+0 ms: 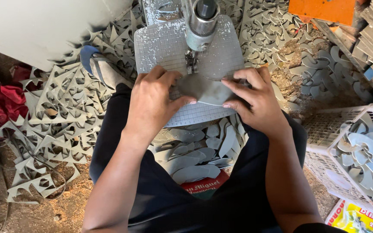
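My left hand (pixel 154 101) and my right hand (pixel 253 97) both pinch a flat grey curved piece (pixel 206 90) on a pale gridded work plate (pixel 160 43). The piece lies right under the needle of a metal machine head (pixel 200 23), which stands above the plate's middle. My left fingers hold the piece's left end, my right fingers its right end and top edge. Part of the piece is hidden under my fingers.
Several cut grey pieces (pixel 195 155) lie heaped between my knees in a box. A white basket (pixel 324 142) at the right holds more curved pieces. Grey offcut sheets (pixel 61 112) cover the floor at the left. An orange panel (pixel 322 9) sits at the top right.
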Tool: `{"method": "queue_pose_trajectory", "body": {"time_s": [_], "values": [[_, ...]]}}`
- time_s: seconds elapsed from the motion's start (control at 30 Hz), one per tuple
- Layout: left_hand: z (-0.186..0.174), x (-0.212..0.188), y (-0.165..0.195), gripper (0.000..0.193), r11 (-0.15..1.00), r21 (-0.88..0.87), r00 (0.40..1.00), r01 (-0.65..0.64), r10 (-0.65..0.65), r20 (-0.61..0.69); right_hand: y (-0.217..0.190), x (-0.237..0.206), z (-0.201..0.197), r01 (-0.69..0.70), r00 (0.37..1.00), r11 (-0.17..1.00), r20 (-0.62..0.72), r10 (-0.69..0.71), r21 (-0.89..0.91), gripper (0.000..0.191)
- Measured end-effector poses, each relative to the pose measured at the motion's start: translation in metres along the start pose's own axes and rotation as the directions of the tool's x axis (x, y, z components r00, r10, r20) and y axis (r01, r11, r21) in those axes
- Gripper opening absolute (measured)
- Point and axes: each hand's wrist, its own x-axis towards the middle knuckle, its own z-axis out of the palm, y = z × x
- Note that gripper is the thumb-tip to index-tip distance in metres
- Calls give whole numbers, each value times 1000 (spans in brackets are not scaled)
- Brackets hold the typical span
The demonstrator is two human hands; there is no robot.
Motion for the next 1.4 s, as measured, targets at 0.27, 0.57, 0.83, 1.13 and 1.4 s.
{"method": "queue_pose_trajectory", "body": {"time_s": [0.27,0.57,0.83,1.13,1.4], "values": [[7,0,-4,56,1000,-7,1000,24,-24,-12,4,2,2,5,1000,1000,4,-5,-27,49],[10,1,-7,55,999,-35,999,15,-16,-36,8,5,4,-2,1000,1000,-10,1,-22,48],[8,2,-7,51,998,-60,999,22,-24,-37,9,7,4,0,1000,999,-18,-1,-33,48],[14,1,-8,55,1000,-31,996,-3,0,-92,13,7,6,-30,999,1000,-25,30,-6,49],[14,2,-10,52,999,-52,995,-8,3,-100,12,8,8,-24,999,1000,-44,25,10,47]]}}
